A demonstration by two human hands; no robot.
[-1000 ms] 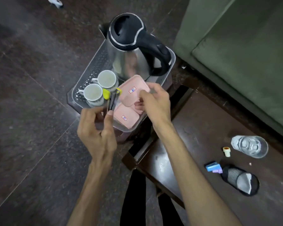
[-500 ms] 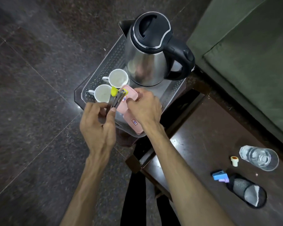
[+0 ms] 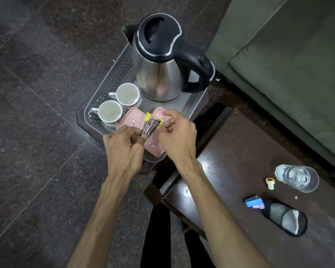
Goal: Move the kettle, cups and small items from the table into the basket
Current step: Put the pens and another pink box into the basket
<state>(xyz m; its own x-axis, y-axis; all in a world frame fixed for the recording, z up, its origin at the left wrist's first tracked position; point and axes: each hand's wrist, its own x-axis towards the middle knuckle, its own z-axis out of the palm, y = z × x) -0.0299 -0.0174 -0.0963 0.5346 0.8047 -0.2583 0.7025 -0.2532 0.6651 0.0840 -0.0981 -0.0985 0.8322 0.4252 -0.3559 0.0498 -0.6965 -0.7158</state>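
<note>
A steel kettle with a black lid and handle stands at the far end of the clear perforated basket. Two white cups sit upright at its left side. One pink box lies flat beside the cups, and a second pink box lies to its right. My left hand grips metal tongs with yellow tips between the two boxes. My right hand pinches the far end of the second box, close to a tong tip.
The basket rests on a low stand on the dark tiled floor. On the dark wooden table at the right are a glass of water, a small white cap, a blue and purple item and a black mesh pouch. A green sofa lies behind.
One pink box now lies flat next to the cups. The tongs in my left hand have shifted right, between the two boxes. My right hand has moved to the second box.
</note>
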